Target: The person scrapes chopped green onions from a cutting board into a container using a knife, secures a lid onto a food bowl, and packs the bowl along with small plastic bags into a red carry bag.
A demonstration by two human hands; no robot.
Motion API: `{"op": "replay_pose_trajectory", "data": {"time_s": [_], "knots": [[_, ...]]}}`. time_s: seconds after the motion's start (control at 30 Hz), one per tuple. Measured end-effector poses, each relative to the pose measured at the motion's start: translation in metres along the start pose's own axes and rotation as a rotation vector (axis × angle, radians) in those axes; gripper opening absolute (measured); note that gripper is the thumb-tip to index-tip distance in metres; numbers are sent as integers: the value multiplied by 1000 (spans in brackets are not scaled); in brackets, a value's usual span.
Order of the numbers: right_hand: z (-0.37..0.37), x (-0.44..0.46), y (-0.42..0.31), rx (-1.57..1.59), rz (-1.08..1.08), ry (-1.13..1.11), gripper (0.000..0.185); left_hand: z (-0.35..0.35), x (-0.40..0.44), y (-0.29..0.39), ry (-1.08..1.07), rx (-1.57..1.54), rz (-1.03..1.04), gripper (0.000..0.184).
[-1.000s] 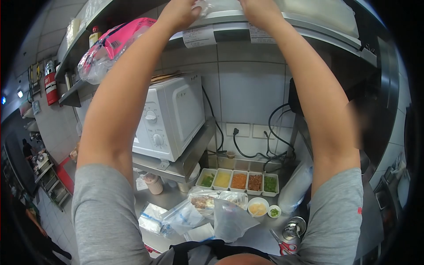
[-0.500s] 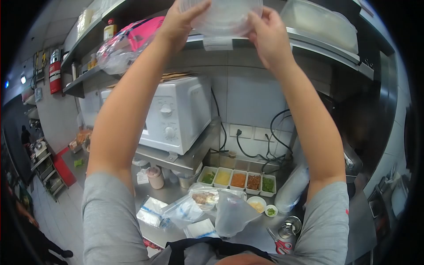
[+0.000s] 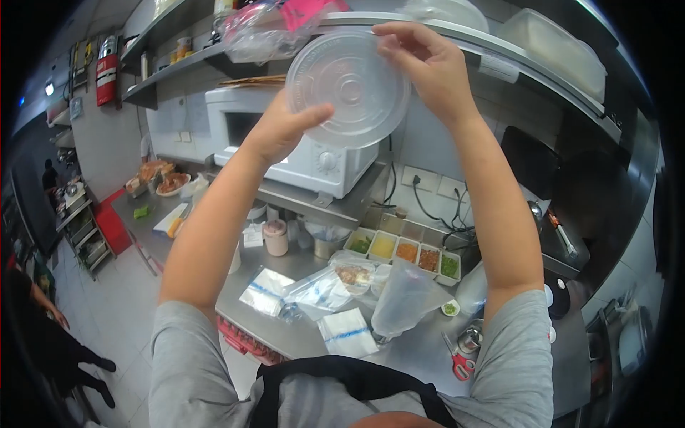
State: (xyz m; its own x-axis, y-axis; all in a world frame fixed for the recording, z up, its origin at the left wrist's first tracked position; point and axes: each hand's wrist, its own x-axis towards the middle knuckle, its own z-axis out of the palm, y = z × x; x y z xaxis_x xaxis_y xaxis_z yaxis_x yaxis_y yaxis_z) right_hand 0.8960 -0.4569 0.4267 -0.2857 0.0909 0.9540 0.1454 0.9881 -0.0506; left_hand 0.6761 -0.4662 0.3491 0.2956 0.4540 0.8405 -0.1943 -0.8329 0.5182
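A round clear plastic lid [image 3: 349, 89] with ring-shaped ridges is held up in front of the microwave, its flat face turned toward me. My left hand [image 3: 285, 125] grips its left edge, thumb across the near face and the other fingers hidden behind. At the upper right edge, my right hand [image 3: 432, 68] is curled with thumb and fingertips on the rim. Below, on the steel counter, lie a translucent plastic bag [image 3: 407, 299], a plastic tub with food [image 3: 353, 274] and white-and-blue packets [image 3: 347, 333].
A white microwave [image 3: 328, 167] stands on a raised steel shelf. Several small tubs of chopped ingredients [image 3: 407, 250] line the counter's back. Red-handled scissors [image 3: 462, 365] lie at the right front. An overhead shelf [image 3: 492, 44] holds containers. A person [image 3: 43, 335] stands at far left.
Both hands have come down from the overhead shelf with the lid, which now shows whole. My view has shifted, with the counter and microwave appearing farther right.
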Motion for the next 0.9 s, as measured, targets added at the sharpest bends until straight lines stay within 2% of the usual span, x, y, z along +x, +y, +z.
{"op": "replay_pose_trajectory", "data": {"time_s": [0.03,0.13,0.23,0.3,0.4,0.43,0.57,0.77,0.83,0.9], "knots": [[9,-4,-4,39,4,-15,25,-4,-11,10,21,-126,-129,68],[37,-13,-14,85,11,-67,21,-27,-40,23,-198,-592,-167,70],[62,-19,-20,144,25,-183,20,-44,-60,39,-185,-281,-271,67],[84,-22,-26,92,2,-146,20,-43,-70,52,-134,-87,-329,60],[111,-25,-37,-39,-71,-84,20,-54,-89,44,2,74,-206,59],[120,-26,-41,-93,-101,-60,19,-58,-94,39,17,120,-91,63],[157,-40,-40,-133,-175,-22,16,-74,-119,38,50,50,-137,68],[207,-63,-22,-251,-331,13,21,-101,-148,24,83,53,-199,70],[218,-66,-19,-258,-324,-3,20,-106,-155,22,108,50,-198,71],[227,-69,-17,-261,-334,-11,19,-114,-161,18,126,48,-194,65]]}}
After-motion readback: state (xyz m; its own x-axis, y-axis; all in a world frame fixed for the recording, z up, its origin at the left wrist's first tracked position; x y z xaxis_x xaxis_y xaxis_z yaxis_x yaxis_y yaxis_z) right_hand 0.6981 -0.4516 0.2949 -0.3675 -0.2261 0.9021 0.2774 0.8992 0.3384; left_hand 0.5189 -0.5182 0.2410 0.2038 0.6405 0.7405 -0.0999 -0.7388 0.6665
